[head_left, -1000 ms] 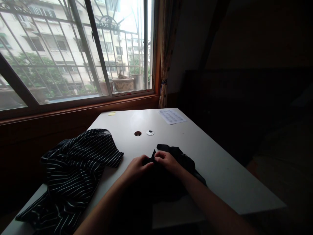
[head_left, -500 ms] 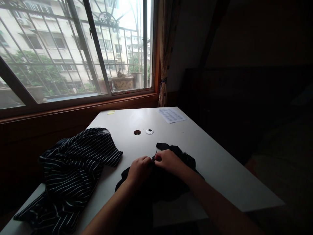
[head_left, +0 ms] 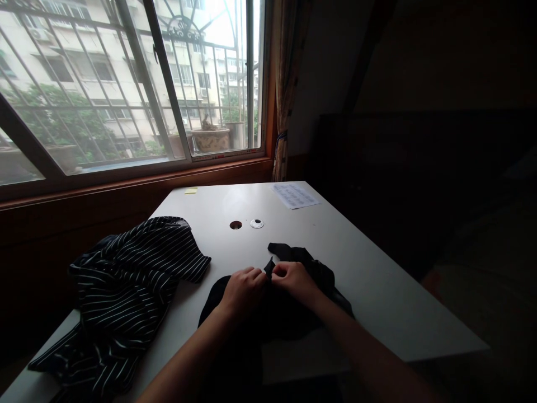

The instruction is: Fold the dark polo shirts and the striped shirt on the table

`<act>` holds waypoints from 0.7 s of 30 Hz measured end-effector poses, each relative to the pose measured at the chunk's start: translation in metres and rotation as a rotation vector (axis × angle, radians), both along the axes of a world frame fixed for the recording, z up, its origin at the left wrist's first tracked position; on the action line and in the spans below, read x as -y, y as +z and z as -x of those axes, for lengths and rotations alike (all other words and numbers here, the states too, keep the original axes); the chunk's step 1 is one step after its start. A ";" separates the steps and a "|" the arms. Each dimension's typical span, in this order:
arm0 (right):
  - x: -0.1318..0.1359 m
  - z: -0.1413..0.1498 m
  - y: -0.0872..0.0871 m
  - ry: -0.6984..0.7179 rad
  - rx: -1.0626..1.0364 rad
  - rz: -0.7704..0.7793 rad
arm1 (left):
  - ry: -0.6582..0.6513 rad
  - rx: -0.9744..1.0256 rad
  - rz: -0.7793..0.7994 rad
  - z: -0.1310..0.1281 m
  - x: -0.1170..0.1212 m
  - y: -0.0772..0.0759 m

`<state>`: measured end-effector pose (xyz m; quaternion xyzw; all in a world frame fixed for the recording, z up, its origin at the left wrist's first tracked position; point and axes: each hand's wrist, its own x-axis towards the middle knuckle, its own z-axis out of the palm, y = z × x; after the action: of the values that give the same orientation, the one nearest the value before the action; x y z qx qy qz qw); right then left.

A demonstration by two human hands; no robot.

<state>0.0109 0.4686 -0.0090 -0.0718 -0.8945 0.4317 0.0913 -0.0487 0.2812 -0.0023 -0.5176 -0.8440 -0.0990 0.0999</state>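
Note:
A crumpled black garment (head_left: 289, 313) lies at the near side of the white table, its exact kind too dark to make out. My left hand (head_left: 247, 288) is closed on its upper edge, fingers curled with the knuckles up. Close beside it, my right hand (head_left: 293, 280) pinches the same edge between thumb and forefinger. A small pointed bit of the cloth stands up between the two hands. Over to the left, a black garment with white stripes (head_left: 138, 280) is spread in loose folds, touched by neither hand.
The white table (head_left: 377, 302) runs toward a barred window (head_left: 210, 84). On it are a round cable hole (head_left: 235, 225), a white round cover (head_left: 257, 223), a printed sheet (head_left: 296, 195) and a yellow note (head_left: 191, 191). A curtain (head_left: 283, 101) hangs behind the table.
My right hand has shifted slightly right, opening a small gap from the left hand. More of the pointed black cloth now shows between them. The striped garment has stayed put.

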 end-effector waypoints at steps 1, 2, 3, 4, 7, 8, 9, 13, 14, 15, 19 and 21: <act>0.001 -0.001 -0.002 -0.010 -0.011 -0.005 | -0.006 -0.012 0.004 -0.001 -0.001 0.001; 0.002 -0.002 -0.002 -0.019 -0.022 -0.015 | -0.008 -0.017 0.002 -0.001 -0.002 0.002; 0.003 -0.003 -0.002 -0.027 -0.033 -0.024 | -0.004 -0.013 -0.005 -0.002 -0.002 0.003; 0.003 -0.005 0.000 -0.027 -0.047 -0.027 | 0.008 0.004 -0.017 -0.001 -0.002 0.004; -0.004 -0.008 0.012 0.055 -0.070 -0.004 | 0.096 0.120 -0.080 0.006 0.006 0.008; -0.011 -0.009 0.017 0.095 -0.063 -0.004 | 0.123 0.176 -0.106 0.010 0.011 0.010; -0.020 -0.009 0.022 0.126 -0.051 -0.021 | 0.137 0.236 -0.131 0.015 0.018 0.013; -0.071 -0.006 0.032 0.088 0.012 -0.249 | 0.116 0.453 -0.236 0.039 0.045 0.029; -0.083 -0.006 0.032 0.075 0.062 -0.283 | 0.115 0.496 -0.265 0.045 0.051 0.033; -0.093 -0.006 0.032 0.074 0.128 -0.289 | 0.122 0.537 -0.295 0.051 0.056 0.036; -0.106 -0.010 0.034 0.171 0.295 -0.125 | 0.169 0.667 -0.375 0.078 0.063 0.039; -0.102 -0.015 0.040 0.171 0.249 -0.046 | 0.192 0.663 -0.398 0.092 0.062 0.036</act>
<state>0.0257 0.5710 0.0309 -0.0463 -0.9114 0.4052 -0.0556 -0.1409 0.2195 0.0342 -0.3467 -0.8394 -0.4125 -0.0706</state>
